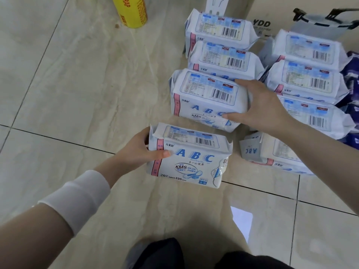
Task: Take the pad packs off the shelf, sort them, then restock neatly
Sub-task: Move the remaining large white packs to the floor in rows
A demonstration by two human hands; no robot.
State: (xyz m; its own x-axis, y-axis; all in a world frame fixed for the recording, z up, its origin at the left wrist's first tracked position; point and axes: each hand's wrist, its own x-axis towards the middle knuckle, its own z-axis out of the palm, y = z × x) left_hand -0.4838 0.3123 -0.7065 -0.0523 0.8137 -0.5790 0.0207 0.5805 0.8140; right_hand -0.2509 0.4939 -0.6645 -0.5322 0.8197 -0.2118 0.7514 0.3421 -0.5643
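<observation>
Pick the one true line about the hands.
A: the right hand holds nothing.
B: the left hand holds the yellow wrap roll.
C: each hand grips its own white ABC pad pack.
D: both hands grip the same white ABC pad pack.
C: the left hand grips the left end of the nearest white plastic ABC pad pack, and the right hand grips the right end of the white plastic ABC pad pack behind it.

near pack (187, 158) reads ABC, KMS, 20, 320mm, box (261, 24) reads YDD, yellow roll (132, 11) reads WRAP
</observation>
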